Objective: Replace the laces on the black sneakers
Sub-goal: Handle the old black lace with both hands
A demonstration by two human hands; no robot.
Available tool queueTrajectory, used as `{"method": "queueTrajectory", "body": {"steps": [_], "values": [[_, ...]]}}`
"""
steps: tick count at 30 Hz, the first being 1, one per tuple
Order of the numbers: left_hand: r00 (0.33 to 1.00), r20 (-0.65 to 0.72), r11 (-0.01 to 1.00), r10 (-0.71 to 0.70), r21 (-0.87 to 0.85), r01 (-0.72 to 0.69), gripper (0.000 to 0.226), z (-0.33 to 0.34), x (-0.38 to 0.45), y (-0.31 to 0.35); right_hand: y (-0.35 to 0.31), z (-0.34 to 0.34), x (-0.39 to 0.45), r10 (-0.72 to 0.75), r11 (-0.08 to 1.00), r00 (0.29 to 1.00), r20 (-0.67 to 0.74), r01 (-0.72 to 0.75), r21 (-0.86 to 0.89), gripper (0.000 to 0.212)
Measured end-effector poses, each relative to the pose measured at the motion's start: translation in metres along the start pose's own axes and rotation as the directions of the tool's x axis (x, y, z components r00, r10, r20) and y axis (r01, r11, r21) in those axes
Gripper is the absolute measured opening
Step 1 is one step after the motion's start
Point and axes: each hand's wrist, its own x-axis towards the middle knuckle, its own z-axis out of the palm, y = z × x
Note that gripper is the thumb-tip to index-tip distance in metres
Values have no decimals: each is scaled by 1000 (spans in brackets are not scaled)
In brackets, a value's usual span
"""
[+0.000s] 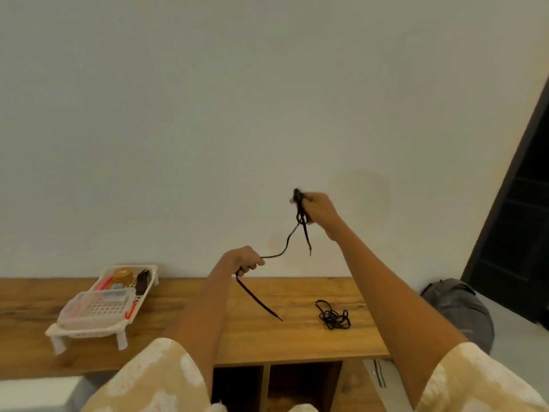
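Head view, hands: both above the long wooden table (297, 346).
Right hand (319, 211): fingers curled round the bunched thin black shoelace (286, 243).
Left hand (242, 260): fingers closed on its lower stretch.
Second lace: tangled black cord (332, 316) on the table.

We can't read the tray (89, 328) contents: orange-lidded jar (122, 275) and dark item (142, 282) too small, blurred. The right hand (319, 211) hides how the lace (301, 215) bunch is wound. The grey bag (463, 310) sits half behind the right arm. Both sleeves and the shelf opening (297, 385) under the table are cut by the bottom edge.
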Motion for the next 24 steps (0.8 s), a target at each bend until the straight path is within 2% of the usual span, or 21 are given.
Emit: {"method": "queueTrajectory", "body": {"steps": [2, 3, 6, 9, 11, 13, 15, 17, 18, 20, 22, 24], "values": [[999, 52, 1000, 1, 25, -3, 7, -10, -26, -7, 4, 16, -35, 54, 985, 941, 334, 4, -172, 24], [999, 46, 1000, -5, 30, 4, 17, -14, -41, -11, 6, 26, -54, 90, 977, 890, 447, 8, -213, 21], [999, -21, 995, 36, 92, -34, 23, -22, -85, -14, 8, 54, -97, 178, 973, 784, 595, -48, -227, 15], [990, -63, 985, 126, 123, -118, 24, -21, -126, -20, -5, 78, -138, 249, 968, 623, 742, -137, -209, 11], [988, -61, 983, 140, 131, -131, 30, -20, -148, -26, -17, 90, -162, 258, 965, 552, 793, -176, -192, 7], [989, -19, 973, 145, 183, -139, 36, -19, -167, -30, -24, 101, -178, 269, 960, 561, 783, -220, -172, 8], [987, 12, 957, 158, 243, -156, 35, -19, -179, -31, -25, 111, -182, 285, 955, 650, 704, -257, -149, 27], [982, -13, 928, 190, 329, -175, 30, -19, -191, -30, -28, 117, -183, 264, 961, 748, 608, -259, -99, 53], [976, -30, 915, 214, 357, -189, 28, -21, -195, -30, -31, 117, -183, 240, 968, 766, 597, -239, -81, 61], [969, -37, 902, 243, 375, -212, 22, -26, -203, -29, -39, 114, -182, 191, 979, 738, 648, -196, -65, 57], [961, -48, 889, 273, 394, -233, 16, -35, -211, -29, -47, 107, -182, 144, 985, 676, 723, -172, -35, 31], [958, -47, 891, 283, 383, -245, 14, -42, -220, -31, -53, 98, -186, 150, 970, 590, 793, -243, -2, 23]]}}
